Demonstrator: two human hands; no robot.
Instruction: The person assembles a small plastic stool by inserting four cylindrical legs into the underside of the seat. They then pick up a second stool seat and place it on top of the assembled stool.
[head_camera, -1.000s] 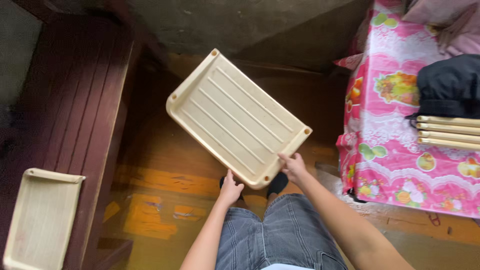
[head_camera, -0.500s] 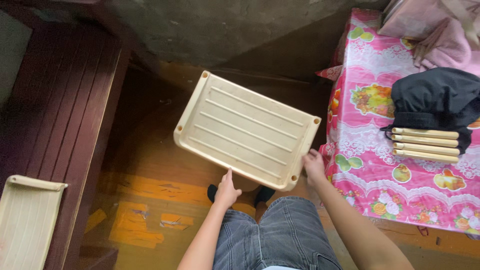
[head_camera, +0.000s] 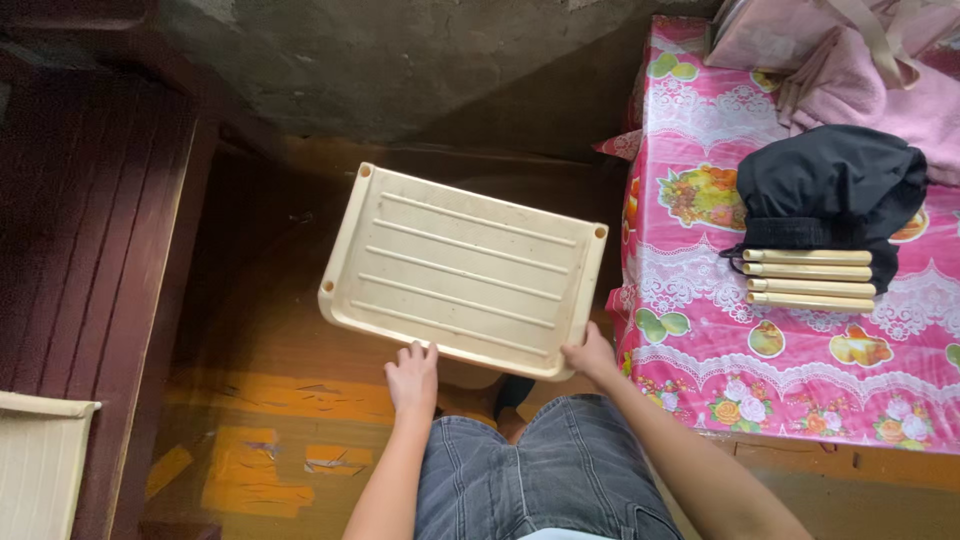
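Currently, hands: left hand (head_camera: 413, 374) and right hand (head_camera: 591, 357) each closed on the near long edge of the cream rectangular ribbed plastic shelf panel (head_camera: 465, 268).
Position: panel held in the air over the orange floor (head_camera: 280, 400), just beside the pink floral-cloth counter (head_camera: 800, 340).
Handling: looks light, stiff, smooth; a rim or corner grip seems safest.
Hidden: panel underside; fingertips under the rim; second cream panel (head_camera: 40, 460) cut off at the frame edge.
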